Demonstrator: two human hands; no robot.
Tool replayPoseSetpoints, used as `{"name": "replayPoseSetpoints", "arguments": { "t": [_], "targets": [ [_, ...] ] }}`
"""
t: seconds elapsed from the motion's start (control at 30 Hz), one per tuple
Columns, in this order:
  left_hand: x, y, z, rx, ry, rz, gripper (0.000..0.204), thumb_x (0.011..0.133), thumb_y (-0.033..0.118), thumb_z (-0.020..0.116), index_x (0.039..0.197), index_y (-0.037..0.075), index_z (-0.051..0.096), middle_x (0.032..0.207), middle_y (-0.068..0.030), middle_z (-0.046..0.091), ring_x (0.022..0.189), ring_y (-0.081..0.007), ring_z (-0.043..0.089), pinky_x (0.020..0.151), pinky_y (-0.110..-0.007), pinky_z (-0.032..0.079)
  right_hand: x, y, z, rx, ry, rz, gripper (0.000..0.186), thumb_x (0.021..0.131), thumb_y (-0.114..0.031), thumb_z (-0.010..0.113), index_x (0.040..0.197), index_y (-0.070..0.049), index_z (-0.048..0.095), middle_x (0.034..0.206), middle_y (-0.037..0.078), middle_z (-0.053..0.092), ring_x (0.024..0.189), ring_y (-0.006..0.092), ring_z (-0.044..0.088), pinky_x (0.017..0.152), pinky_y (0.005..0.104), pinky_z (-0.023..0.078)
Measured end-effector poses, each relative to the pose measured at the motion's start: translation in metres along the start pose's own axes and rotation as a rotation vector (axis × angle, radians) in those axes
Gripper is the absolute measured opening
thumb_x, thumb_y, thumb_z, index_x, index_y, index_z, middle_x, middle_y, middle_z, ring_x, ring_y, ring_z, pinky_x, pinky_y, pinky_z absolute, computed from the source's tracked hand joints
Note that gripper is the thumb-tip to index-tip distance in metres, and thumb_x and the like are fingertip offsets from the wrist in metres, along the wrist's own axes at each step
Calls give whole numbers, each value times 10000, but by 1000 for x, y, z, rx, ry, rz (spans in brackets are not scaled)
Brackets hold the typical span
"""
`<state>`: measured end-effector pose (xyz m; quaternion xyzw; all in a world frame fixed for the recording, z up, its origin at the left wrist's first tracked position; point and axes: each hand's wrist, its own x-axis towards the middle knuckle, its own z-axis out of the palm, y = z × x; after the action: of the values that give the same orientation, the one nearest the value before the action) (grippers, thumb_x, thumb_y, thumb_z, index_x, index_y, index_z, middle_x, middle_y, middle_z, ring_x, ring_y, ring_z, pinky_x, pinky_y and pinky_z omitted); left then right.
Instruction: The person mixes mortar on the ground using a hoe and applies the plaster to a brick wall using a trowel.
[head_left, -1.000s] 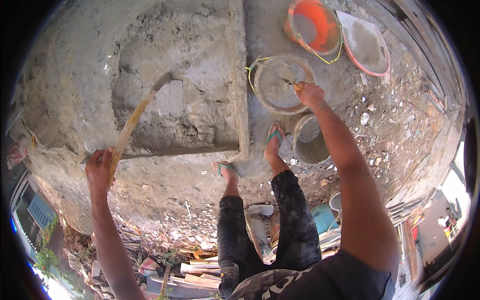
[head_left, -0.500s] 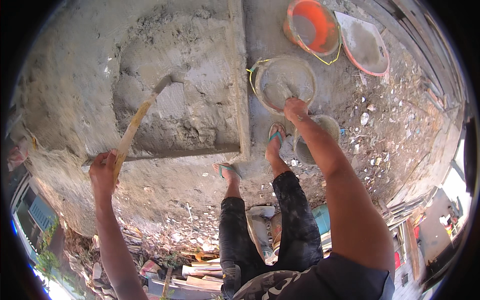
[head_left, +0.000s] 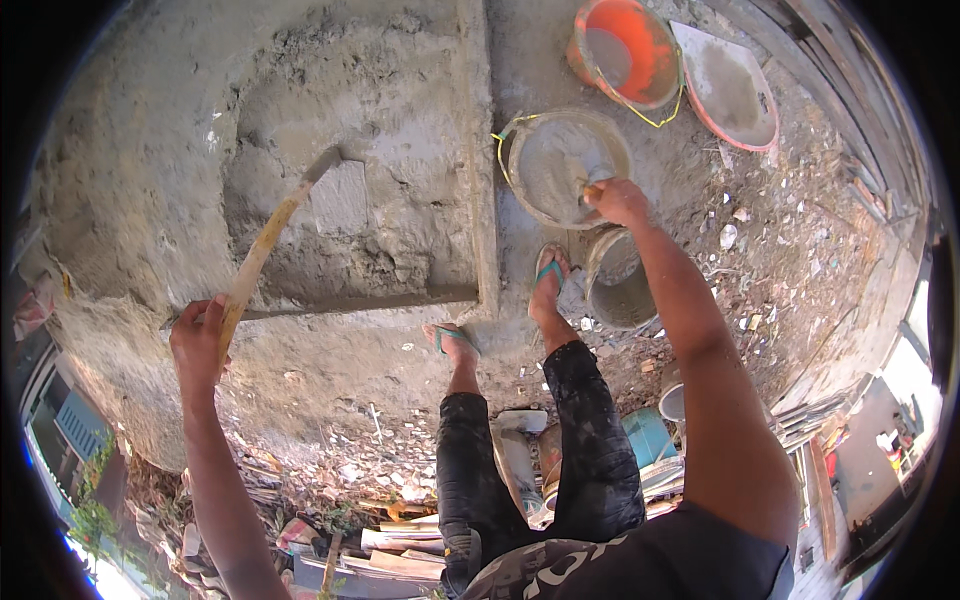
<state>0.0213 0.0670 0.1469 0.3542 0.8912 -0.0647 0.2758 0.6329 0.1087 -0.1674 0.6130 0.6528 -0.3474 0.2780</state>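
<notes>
My left hand (head_left: pixel 197 345) is closed round the lower end of a hoe's long wooden handle (head_left: pixel 262 245). The hoe's flat square blade (head_left: pixel 340 198), coated in grey, rests on wet mortar (head_left: pixel 400 170) inside a low-edged bed. On the right, my right hand (head_left: pixel 622 203) grips the short handle of a trowel (head_left: pixel 592 180). The trowel's blade lies in the grey mix within a round bucket (head_left: pixel 518 150) that has a yellow handle; mortar partly covers the blade. Below that hand stands a second, mortar-smeared bucket (head_left: pixel 622 300), partly behind my forearm.
An orange bucket (head_left: pixel 650 60) and a cut-open pale container with a red rim (head_left: pixel 762 125) stand at the far right. A raised strip (head_left: pixel 478 130) edges the mortar bed. Rubble (head_left: pixel 728 237) covers the ground on the right; wood scraps (head_left: pixel 400 545) lie behind my legs.
My right hand has shifted right and slightly nearer, drawing the trowel across the mix and uncovering more of the smaller bucket. My left hand has moved slightly left with the hoe handle.
</notes>
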Motion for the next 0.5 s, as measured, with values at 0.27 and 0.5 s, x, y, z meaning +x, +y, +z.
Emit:
{"name": "replayPoseSetpoints", "arguments": {
  "t": [0.27, 0.5],
  "targets": [
    [11, -1, 6, -59, 9, 34, 486, 918, 469, 698, 1052, 2, 713, 650, -125, 632, 437, -222, 600, 367, -358, 441, -55, -19, 26, -39, 41, 138, 434, 971, -394, 588, 1328, -151, 628, 1172, 172, 714, 1042, 348, 713, 885, 472, 577],
    [4, 16, -1, -62, -12, -12, 450, 920, 444, 695, 1043, 12, 722, 628, -116, 631, 426, -218, 592, 375, -362, 448, -83, -34, 4, -152, 107, 105, 457, 979, -376, 595, 1386, -178, 535, 1128, 134, 712, 1005, 326, 725, 853, 473, 584]
  ]
}}
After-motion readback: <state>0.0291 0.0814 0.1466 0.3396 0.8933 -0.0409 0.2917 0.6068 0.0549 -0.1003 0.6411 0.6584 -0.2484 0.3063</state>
